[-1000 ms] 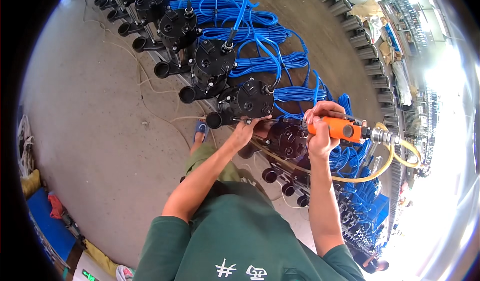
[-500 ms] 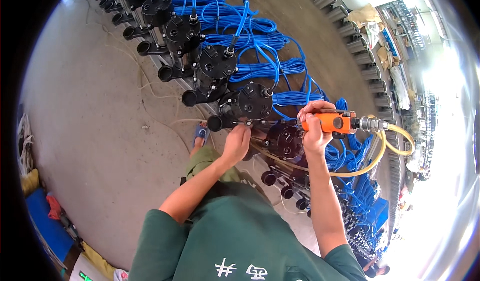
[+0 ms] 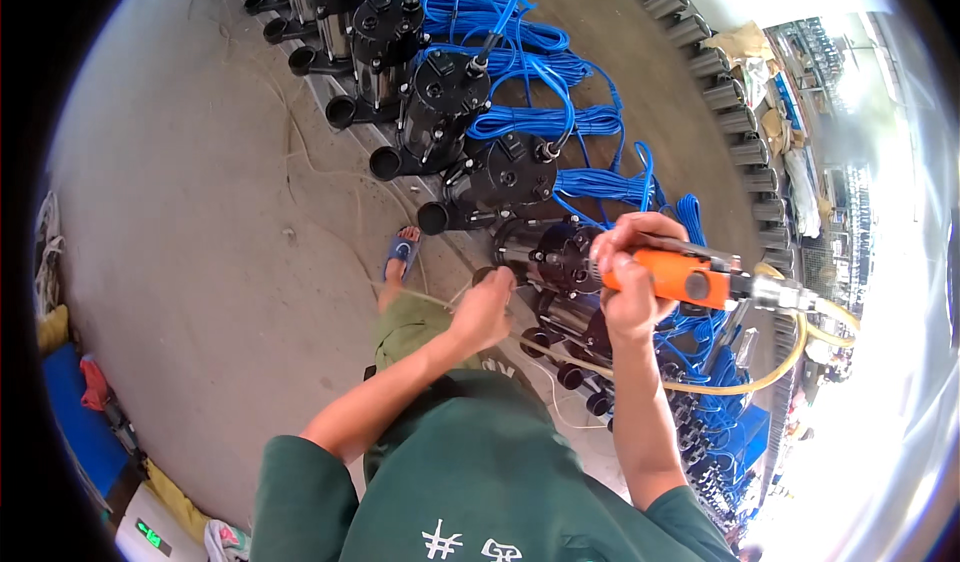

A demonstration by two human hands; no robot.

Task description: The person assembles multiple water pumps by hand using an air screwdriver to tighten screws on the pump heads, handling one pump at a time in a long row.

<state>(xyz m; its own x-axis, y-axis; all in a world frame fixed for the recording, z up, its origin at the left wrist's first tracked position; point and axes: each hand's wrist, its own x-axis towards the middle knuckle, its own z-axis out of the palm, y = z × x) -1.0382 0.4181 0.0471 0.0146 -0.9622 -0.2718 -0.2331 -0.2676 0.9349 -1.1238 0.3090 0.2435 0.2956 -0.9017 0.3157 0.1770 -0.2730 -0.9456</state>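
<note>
My right hand [image 3: 638, 287] grips an orange air screwdriver [image 3: 688, 280] around its body. The tool lies nearly level, with its hose end to the right. Its working tip, toward the left, is hidden or too blurred to make out. Close to the tool's tip end is the top of a black pump [image 3: 545, 252], tilted with its dark round outlet toward me. My left hand [image 3: 483, 314] is closed beside that outlet, fingers bent together; whatever lies in them cannot be seen. A yellowish air hose [image 3: 745, 386] loops from the tool back under my right forearm.
Several more black pumps [image 3: 445, 92] stand in a slanting row, with coiled blue cables [image 3: 560, 120] behind them. Metal cylinders [image 3: 735, 122] line the far right. A thin hose crosses the grey floor [image 3: 200, 262] near my sandalled foot [image 3: 402, 252].
My view has shifted along the row, so the pumps appear higher up. Both hands have come down to the following pump, and the screwdriver has tilted and moved right.
</note>
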